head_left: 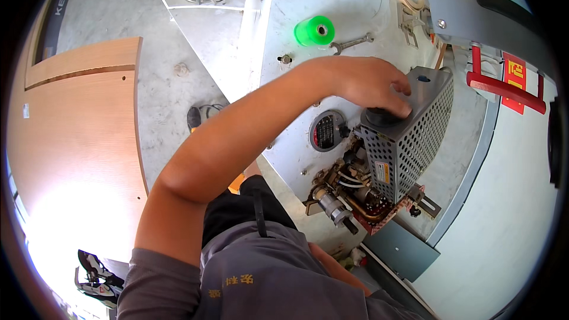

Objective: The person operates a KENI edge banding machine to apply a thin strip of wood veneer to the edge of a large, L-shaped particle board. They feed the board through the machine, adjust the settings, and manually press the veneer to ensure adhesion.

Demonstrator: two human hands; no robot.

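Observation:
My left arm reaches across the white machine table, and my left hand (376,86) rests on top of a grey perforated metal guard (418,139). Its fingers curl over a round black knob (380,118) at the guard's near left corner; the palm hides part of that knob. Below the guard sits a mechanism (355,181) with metal tubes, fittings and a micrometer-like cylinder (332,204). A round dark dial plate (326,131) is set in the table beside it. Of my right arm, only a piece of forearm (338,268) shows beside my grey shirt; the right hand is out of sight.
A green spool (313,31) and an open-ended wrench (354,42) lie on the table beyond my forearm. A red handle (504,90) sticks out at the right. A wooden board (83,136) stands at the left, near a black shoe (193,118) on the floor.

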